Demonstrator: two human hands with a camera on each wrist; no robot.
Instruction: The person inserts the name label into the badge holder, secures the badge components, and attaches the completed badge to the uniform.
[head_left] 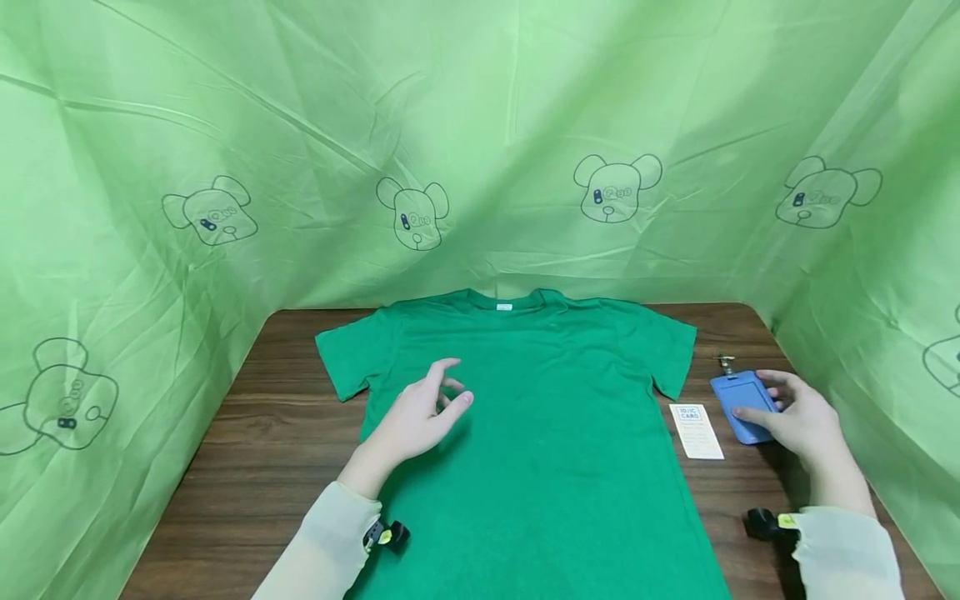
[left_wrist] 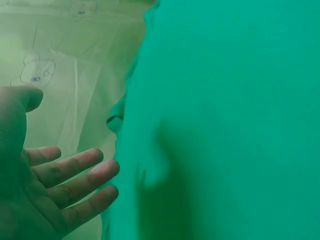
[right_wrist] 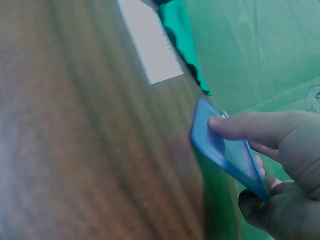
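A green T-shirt [head_left: 540, 433] lies spread on the wooden table, collar at the far side. Over its left half hovers my left hand [head_left: 423, 417], holding nothing, with its fingers loosely spread in the left wrist view. My right hand [head_left: 806, 417] grips a blue card holder [head_left: 742, 404] by its right side, thumb on the front face and fingers behind. A metal clip [head_left: 725, 363] sits at the holder's top. In the right wrist view the holder [right_wrist: 215, 145] is tilted up off the table. Left of it lies a white paper card [head_left: 696, 432] with blue print.
Green fabric walls [head_left: 510, 125] printed with bear heads close in the back and both sides. Dark wood of the table [head_left: 247, 467] shows left of the shirt. Small black cameras [head_left: 763, 523] are strapped at both wrists.
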